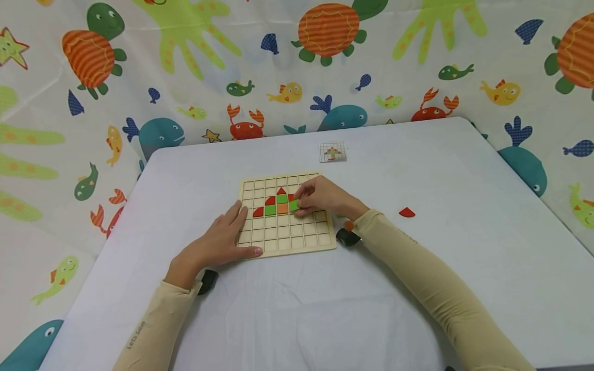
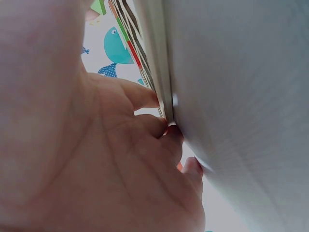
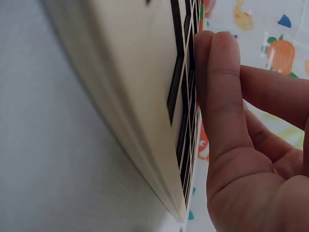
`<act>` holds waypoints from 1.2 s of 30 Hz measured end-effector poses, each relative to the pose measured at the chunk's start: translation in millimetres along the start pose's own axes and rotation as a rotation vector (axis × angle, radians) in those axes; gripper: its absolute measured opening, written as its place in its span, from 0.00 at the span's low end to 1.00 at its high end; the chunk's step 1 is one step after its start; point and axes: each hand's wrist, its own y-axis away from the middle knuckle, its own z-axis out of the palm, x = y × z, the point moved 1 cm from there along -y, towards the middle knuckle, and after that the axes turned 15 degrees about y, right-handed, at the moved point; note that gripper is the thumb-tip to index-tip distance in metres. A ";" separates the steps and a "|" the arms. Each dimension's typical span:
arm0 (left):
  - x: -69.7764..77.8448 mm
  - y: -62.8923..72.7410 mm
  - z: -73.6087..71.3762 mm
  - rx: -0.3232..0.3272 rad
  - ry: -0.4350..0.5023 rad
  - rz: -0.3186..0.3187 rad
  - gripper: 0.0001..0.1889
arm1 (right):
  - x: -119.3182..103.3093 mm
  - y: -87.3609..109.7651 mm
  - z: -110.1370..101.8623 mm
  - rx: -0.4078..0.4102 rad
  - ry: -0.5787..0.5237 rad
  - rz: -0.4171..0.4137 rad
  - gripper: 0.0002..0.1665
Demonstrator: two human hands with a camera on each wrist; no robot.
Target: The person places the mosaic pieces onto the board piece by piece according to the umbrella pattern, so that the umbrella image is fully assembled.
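A wooden grid board [image 1: 297,237] lies on the white table. My right hand [image 1: 322,196] is over its right half, thumb and fingers pinching a green square tile [image 1: 294,205] at the grid just right of an orange square tile [image 1: 282,208]. Spread along the board's left edge, my left hand [image 1: 218,239] has its thumb lying on the near left corner. Set in the grid are a red triangle tile [image 1: 281,190], green squares [image 1: 270,210] and curved red tiles [image 1: 258,212]. One red tile is partly hidden by the right fingers. The left wrist view shows fingertips [image 2: 157,99] touching the board's side.
Beyond the board lies a small pattern card [image 1: 332,152] with a coloured figure on a grid. A loose red fan-shaped tile [image 1: 407,212] lies to the right. An orange piece [image 1: 348,225] is partly covered by the right wrist. A sea-animal cloth [image 1: 287,62] hangs behind the table.
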 end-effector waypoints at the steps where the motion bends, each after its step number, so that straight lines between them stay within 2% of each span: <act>1: 0.0 0.0 0.0 0.000 0.000 0.001 0.65 | 0.4 -0.1 0.4 -0.006 -0.011 0.003 0.11; 12: 0.9 -0.1 -0.2 -0.005 -0.003 -0.011 0.66 | 1.6 0.3 1.6 -0.015 -0.035 0.026 0.12; 22: 1.4 1.2 -0.4 -0.007 0.001 -0.013 0.66 | 3.2 0.7 2.7 -0.020 -0.039 0.013 0.12; 36: 2.2 1.1 -0.3 -0.006 -0.001 -0.009 0.66 | 0.8 2.9 4.5 0.002 -0.002 0.010 0.11</act>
